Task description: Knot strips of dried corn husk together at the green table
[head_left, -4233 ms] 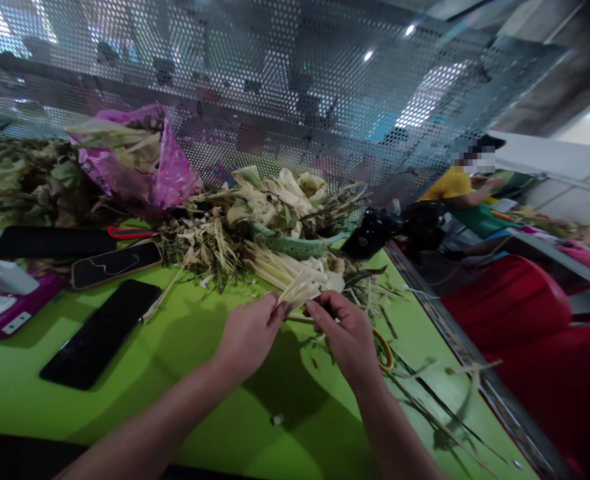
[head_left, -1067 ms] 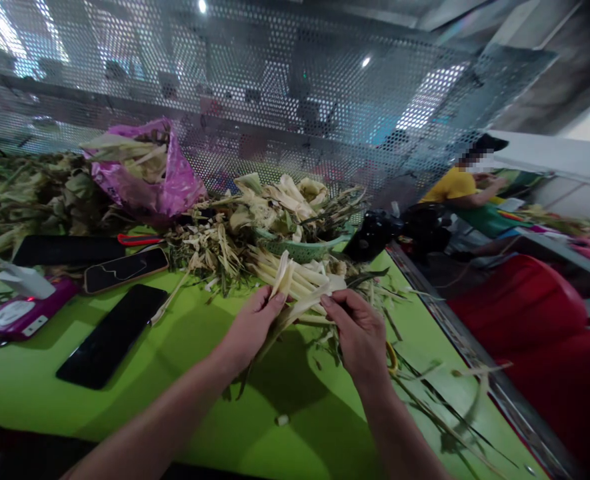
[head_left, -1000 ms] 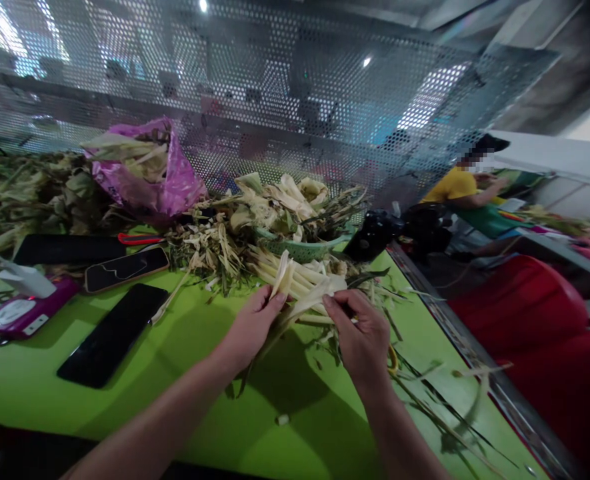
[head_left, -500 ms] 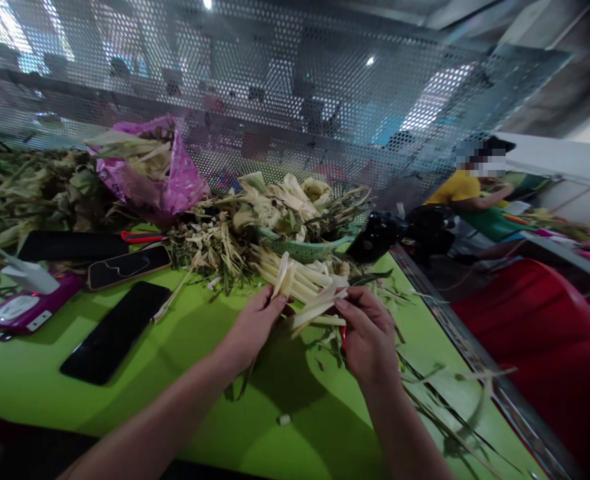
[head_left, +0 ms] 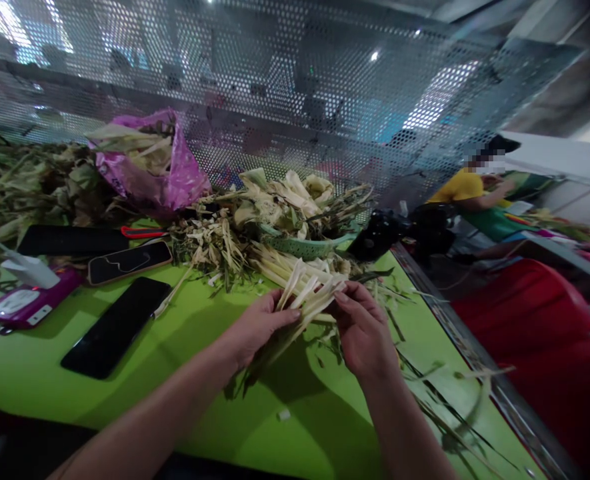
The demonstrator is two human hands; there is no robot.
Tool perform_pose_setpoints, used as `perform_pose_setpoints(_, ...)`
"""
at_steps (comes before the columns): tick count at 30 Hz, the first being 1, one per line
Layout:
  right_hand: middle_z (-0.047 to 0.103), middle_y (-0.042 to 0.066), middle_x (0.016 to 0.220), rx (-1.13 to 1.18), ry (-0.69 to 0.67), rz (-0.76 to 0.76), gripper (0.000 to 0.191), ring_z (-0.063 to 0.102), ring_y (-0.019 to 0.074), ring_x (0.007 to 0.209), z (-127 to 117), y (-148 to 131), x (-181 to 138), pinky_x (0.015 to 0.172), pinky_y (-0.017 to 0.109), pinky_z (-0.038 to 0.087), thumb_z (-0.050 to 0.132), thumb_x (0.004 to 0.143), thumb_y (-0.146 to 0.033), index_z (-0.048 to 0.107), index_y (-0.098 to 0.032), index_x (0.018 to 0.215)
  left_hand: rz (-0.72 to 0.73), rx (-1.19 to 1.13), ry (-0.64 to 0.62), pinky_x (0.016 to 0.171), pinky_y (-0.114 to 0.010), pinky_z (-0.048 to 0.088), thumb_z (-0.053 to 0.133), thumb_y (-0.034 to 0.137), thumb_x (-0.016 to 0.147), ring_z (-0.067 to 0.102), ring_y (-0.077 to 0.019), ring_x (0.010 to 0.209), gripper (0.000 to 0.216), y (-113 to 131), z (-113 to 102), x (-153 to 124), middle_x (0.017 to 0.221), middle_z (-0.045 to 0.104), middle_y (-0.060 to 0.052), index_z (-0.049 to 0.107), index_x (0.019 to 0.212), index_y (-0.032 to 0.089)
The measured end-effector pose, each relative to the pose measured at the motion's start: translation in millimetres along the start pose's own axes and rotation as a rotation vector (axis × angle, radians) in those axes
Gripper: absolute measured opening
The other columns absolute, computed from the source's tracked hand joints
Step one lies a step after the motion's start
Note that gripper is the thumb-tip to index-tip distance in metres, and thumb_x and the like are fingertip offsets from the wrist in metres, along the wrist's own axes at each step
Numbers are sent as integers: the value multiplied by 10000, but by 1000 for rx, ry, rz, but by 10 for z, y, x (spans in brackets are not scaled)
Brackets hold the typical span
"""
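Note:
Pale corn husk strips (head_left: pixel 311 297) are stretched between my two hands, just above the green table. My left hand (head_left: pixel 265 323) is closed on their left side, its thumb lying across them. Thumb and fingers of my right hand (head_left: pixel 367 327) pinch the strips at the right end. Longer, darker husk ends hang below my left hand. Behind the strips lies a bundle of pale husk stalks (head_left: pixel 269 262), partly covered by them. Beyond it stands a green basket (head_left: pixel 305 249) heaped with dry husks (head_left: pixel 289 200).
A pink plastic bag (head_left: pixel 175 177) of husks stands back left. Phones (head_left: pixel 117 327) and a purple power strip (head_left: pixel 39 303) lie on the left. Loose shreds (head_left: pixel 455 413) litter the right edge. A perforated screen (head_left: pixel 255 80) rises behind. A person in yellow (head_left: pixel 462 187) sits beyond red chairs (head_left: pixel 529 307).
My left hand has shifted slightly with its thumb now across the husks. The strips have turned and spread out between my hands, and the red thing by my right hand is no longer visible.

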State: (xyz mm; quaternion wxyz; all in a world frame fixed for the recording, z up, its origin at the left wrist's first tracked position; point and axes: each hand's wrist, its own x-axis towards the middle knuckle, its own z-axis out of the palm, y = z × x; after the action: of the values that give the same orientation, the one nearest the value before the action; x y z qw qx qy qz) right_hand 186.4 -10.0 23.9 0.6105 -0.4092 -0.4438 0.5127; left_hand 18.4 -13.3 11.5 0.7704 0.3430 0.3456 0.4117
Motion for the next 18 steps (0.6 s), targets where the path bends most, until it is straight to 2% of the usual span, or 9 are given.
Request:
perform_pose_setpoints(5, 638, 12, 842, -9, -38, -1, 39, 592, 173, 748, -14, -1, -3, 720, 317, 481, 608, 770, -247, 602, -228, 804, 46, 17, 102, 635, -222, 456, 691, 208, 722, 571, -99, 668, 330, -32, -27, 35, 882, 652, -23, 562, 1023, 166)
perform_pose_setpoints(8, 623, 5, 842, -17, -40, -2, 60, 582, 156, 746, 1, -4, -9, 724, 291, 477, 627, 770, -261, 608, -227, 815, 93, 24, 129, 619, -222, 451, 687, 207, 718, 556, -94, 652, 306, -38, -31, 50, 875, 640, -12, 560, 995, 178)
perform_pose_setpoints(13, 648, 10, 958, -107, -98, 14, 276, 595, 161, 861, 86, 16, -37, 809, 281, 472, 718, 728, -280, 607, -258, 980, 133, 92, 98, 624, -224, 437, 693, 219, 712, 525, -89, 644, 295, -43, -22, 51, 852, 618, -2, 571, 977, 173)
perform_pose_setpoints(18, 665, 22, 914, -149, -94, 62, 194, 596, 177, 816, 96, 36, -38, 804, 311, 473, 694, 738, -281, 627, -232, 914, 154, 82, 48, 765, -268, 459, 690, 250, 732, 589, -146, 829, 350, -74, -52, 61, 1021, 650, -57, 585, 1057, 175)
